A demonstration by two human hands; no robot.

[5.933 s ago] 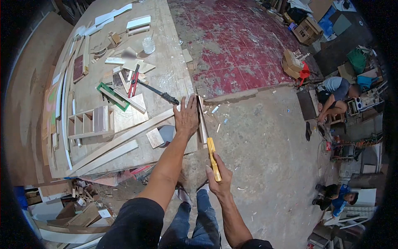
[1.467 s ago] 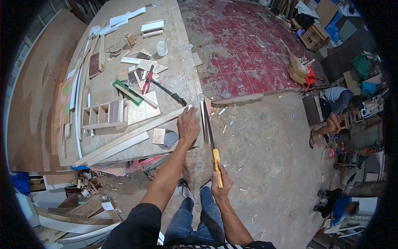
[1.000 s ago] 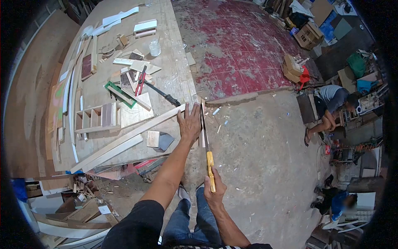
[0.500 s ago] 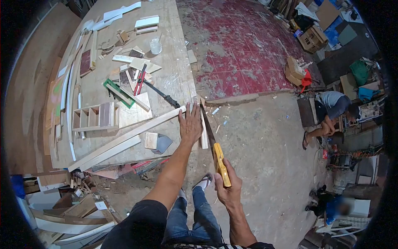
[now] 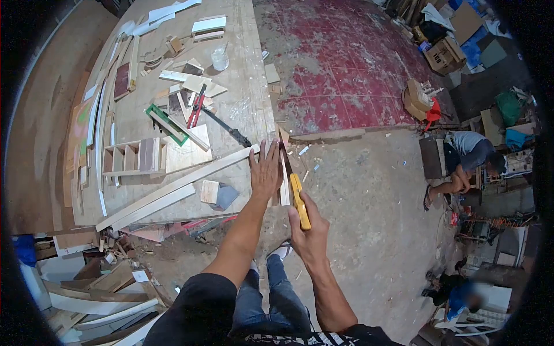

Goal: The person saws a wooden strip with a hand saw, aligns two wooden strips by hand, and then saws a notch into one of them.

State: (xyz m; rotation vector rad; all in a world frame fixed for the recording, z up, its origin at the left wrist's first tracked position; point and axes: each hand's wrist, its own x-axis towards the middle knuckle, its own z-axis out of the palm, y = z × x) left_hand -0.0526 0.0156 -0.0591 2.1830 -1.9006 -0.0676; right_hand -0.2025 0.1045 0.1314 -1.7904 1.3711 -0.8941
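A handsaw with a yellow handle (image 5: 300, 202) is gripped in my right hand (image 5: 310, 230). Its dark blade (image 5: 284, 154) points away from me along the table's right edge, close beside my left fingertips. My left hand (image 5: 265, 176) lies flat at the table corner, fingers stretched out, pressing near the end of a long pale wood strip (image 5: 179, 187). Part of that strip's end is hidden under the hand. A narrow upright piece of pale wood (image 5: 284, 187) shows between my left hand and the saw handle. Where the teeth meet wood cannot be made out.
On the worktable (image 5: 245, 69) lie a red-and-black clamp (image 5: 197, 106), a green frame (image 5: 167, 124), a small compartmented wooden rack (image 5: 134, 158), a plastic cup (image 5: 220, 59) and a wood block (image 5: 210, 192). Two people (image 5: 470, 153) sit at the right. Scrap wood (image 5: 104, 294) is piled lower left.
My right hand has pushed the saw forward, away from me, and slightly left. My left hand stays in place on the wood. The view has shifted a little.
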